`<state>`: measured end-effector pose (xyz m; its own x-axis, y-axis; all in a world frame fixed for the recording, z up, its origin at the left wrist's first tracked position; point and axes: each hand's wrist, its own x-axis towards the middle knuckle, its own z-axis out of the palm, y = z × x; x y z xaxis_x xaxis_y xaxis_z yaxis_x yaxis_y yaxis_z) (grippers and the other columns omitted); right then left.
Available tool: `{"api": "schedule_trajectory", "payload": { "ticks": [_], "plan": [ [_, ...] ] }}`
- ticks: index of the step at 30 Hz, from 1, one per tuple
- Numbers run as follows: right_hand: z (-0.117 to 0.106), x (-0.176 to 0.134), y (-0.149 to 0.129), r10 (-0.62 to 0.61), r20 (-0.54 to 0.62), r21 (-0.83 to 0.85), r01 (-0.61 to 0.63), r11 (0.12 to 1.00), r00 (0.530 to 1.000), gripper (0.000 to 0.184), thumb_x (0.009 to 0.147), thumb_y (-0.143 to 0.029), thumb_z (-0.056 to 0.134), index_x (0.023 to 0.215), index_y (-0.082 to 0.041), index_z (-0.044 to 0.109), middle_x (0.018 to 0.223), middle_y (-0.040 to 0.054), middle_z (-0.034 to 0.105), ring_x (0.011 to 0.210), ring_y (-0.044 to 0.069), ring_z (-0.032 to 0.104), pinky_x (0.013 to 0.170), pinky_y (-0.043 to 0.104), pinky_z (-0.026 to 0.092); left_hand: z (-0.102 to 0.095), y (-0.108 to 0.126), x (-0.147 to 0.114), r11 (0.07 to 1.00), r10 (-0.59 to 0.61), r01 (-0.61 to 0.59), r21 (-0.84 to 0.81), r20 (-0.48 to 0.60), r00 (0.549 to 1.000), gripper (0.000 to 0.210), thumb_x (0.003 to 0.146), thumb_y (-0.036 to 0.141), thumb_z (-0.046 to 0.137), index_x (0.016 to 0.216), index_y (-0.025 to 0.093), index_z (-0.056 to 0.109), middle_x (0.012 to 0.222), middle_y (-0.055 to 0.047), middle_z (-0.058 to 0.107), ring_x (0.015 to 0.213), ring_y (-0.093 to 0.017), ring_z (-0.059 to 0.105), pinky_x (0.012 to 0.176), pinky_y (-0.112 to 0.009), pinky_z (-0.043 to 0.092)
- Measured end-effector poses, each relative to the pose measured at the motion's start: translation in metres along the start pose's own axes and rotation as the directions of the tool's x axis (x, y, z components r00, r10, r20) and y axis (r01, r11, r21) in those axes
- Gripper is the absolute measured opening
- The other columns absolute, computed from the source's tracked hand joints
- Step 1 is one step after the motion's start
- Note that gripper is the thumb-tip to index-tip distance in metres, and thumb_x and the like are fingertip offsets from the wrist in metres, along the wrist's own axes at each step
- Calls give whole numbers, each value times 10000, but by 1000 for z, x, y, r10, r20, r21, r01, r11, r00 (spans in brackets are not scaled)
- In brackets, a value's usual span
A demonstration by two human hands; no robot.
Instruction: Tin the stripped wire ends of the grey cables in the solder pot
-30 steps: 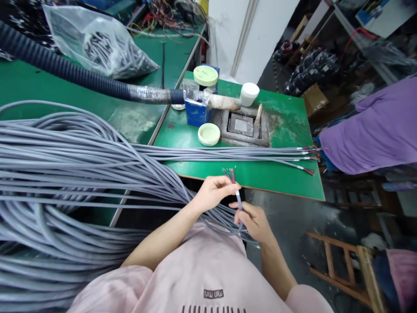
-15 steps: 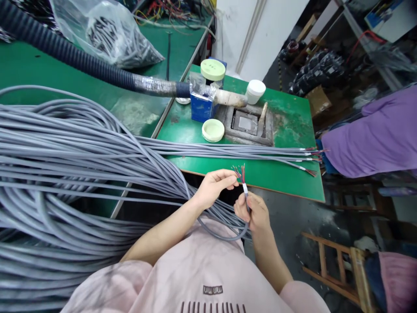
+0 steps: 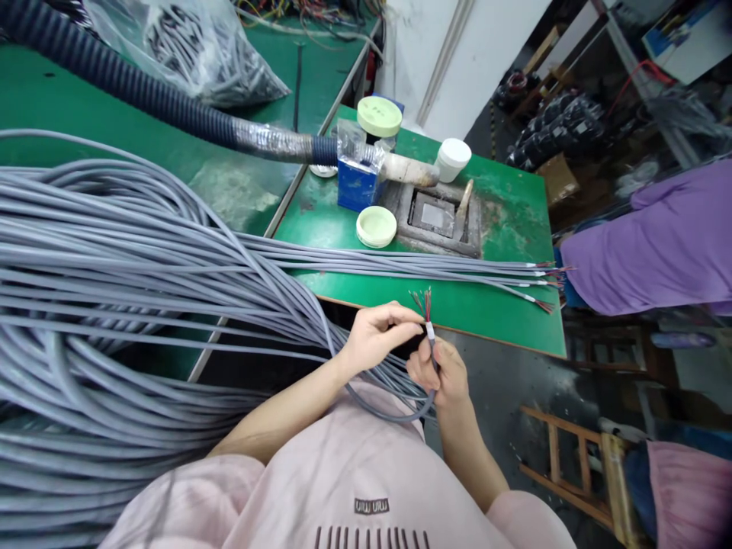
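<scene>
My right hand (image 3: 440, 372) is closed around a grey multi-core cable (image 3: 433, 354), just below a white band (image 3: 430, 331) near its stripped end. Thin, mostly reddish wires (image 3: 426, 307) fan upward from that end. My left hand (image 3: 382, 335) is at the base of the wires, thumb and forefinger drawn together in a pinch on them; the exact strand is hidden. From my right hand the cable loops down in front of my pink top. Other grey cables (image 3: 366, 261) lie across the green bench (image 3: 492, 324), their stripped ends at its right side.
A large heap of grey cable (image 3: 85, 244) fills the left. Behind the cables stand a solder pot (image 3: 438, 217) with a scraper (image 3: 464, 206), a pale green lid (image 3: 376, 226), a white tub (image 3: 453, 158) and a black hose (image 3: 171, 107). A person's purple sleeve (image 3: 657, 236) is at right.
My left fingertips have slid from partway up the wires down to their base, close above the white band. My right hand keeps its hold on the cable. The view has shifted slightly.
</scene>
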<state>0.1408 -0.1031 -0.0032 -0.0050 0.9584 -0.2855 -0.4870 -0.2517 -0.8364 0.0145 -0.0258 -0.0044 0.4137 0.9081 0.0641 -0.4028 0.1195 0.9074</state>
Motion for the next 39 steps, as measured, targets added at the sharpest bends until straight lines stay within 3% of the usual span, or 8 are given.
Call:
{"api": "schedule_trajectory", "payload": {
  "ticks": [3, 5, 15, 29, 31, 34, 36, 39],
  "plan": [
    [1, 0, -2, 39, 21, 14, -39, 999, 999, 385, 729, -563, 636, 620, -210, 532, 281, -110, 283, 268, 61, 205, 348, 213, 211, -5, -5, 11, 957, -194, 177, -228, -55, 979, 228, 706, 373, 740, 808, 174, 693, 652, -2, 659, 563, -86, 554, 596, -231, 443],
    [2, 0, -2, 66, 22, 7, -67, 998, 998, 401, 708, -582, 643, 611, -210, 527, 281, -110, 283, 270, 61, 199, 350, 216, 207, -6, -6, 17, 923, -266, 251, -293, -14, 964, 286, 665, 396, 767, 793, 155, 683, 647, -3, 651, 539, -74, 537, 567, -213, 434],
    [1, -2, 1, 124, 126, -2, -125, 992, 984, 404, 708, -564, 654, 603, -183, 570, 288, -92, 338, 277, 58, 248, 375, 220, 231, -8, 3, 26, 803, -368, 465, -373, 304, 879, 239, 532, 264, 810, 595, 114, 635, 571, -8, 591, 466, -79, 512, 461, -201, 391],
    [-5, 1, 4, 121, 188, -55, -113, 992, 975, 410, 762, -560, 604, 628, -174, 560, 298, -93, 329, 289, 54, 232, 365, 219, 226, -20, 9, 30, 917, -236, 335, -217, 380, 894, 292, 585, 368, 829, 589, 120, 677, 613, -27, 591, 506, -90, 524, 480, -227, 407],
    [-8, 1, 1, 91, 175, -158, -64, 985, 980, 369, 805, -525, 573, 714, -167, 572, 340, -79, 406, 302, 58, 282, 369, 213, 245, -18, 8, 29, 897, -255, 357, -261, 354, 900, 300, 584, 359, 829, 562, 120, 651, 572, -20, 587, 481, -86, 517, 473, -222, 399],
    [-7, 1, -7, -39, 48, -343, 53, 938, 998, 256, 821, -399, 603, 965, -196, 542, 532, -55, 573, 382, 71, 438, 405, 199, 337, -11, 4, 26, 863, -321, 398, -311, 272, 907, 298, 577, 331, 828, 534, 118, 624, 548, -14, 593, 463, -79, 517, 478, -214, 396],
    [-2, 1, -10, -187, -55, -467, 140, 873, 981, 401, 770, -319, 673, 1115, -243, 484, 653, -56, 609, 483, 85, 524, 470, 206, 416, -4, -1, 22, 847, -379, 431, -312, 213, 900, 265, 562, 299, 831, 567, 114, 643, 577, -13, 615, 469, -76, 529, 490, -210, 407],
    [8, 2, -8, -399, -106, -679, 227, 698, 911, 606, 689, -249, 750, 1221, -279, 461, 777, -27, 644, 629, 116, 593, 571, 234, 482, 6, -9, 16, 818, -449, 475, -325, 156, 880, 242, 565, 279, 822, 615, 113, 654, 563, -6, 617, 471, -80, 543, 495, -203, 412]
  ]
}}
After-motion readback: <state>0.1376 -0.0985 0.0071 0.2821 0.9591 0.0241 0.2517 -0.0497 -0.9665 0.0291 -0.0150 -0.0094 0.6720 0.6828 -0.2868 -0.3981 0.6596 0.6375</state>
